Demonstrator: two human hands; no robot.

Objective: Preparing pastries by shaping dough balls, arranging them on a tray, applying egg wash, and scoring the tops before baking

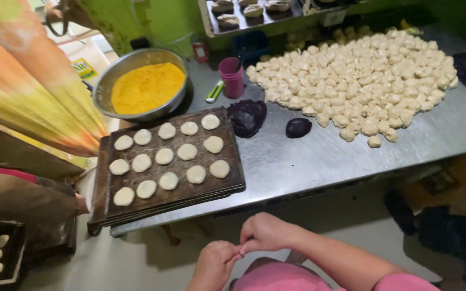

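The left hand (pixel 213 265) and the right hand (pixel 264 231) met low in the view, below the table (pixel 308 156) edge, fingertips pinched together over something too small to make out. Nearest them on the table lay a dark baking tray (pixel 233 161), holding rows of flat, pale dough rounds (pixel 165 156), set apart from one another.

This is a small working bakery kitchen. Beyond the hands (pixel 244 245) runs a long stainless-steel surface (pixel 308 156), worn and dusted. Far ahead and to the right of them a great heap of raw dough pieces (pixel 357 75) is piled straight on the metal. Ahead and to the left sits a blackened baking tray (pixel 233 172) lined with flattened dough rounds (pixel 165 156), and past it a metal bowl of yellow crumbs (pixel 145 86). Another tray of shaped pieces (pixel 244 13) rests on a shelf farthest away.
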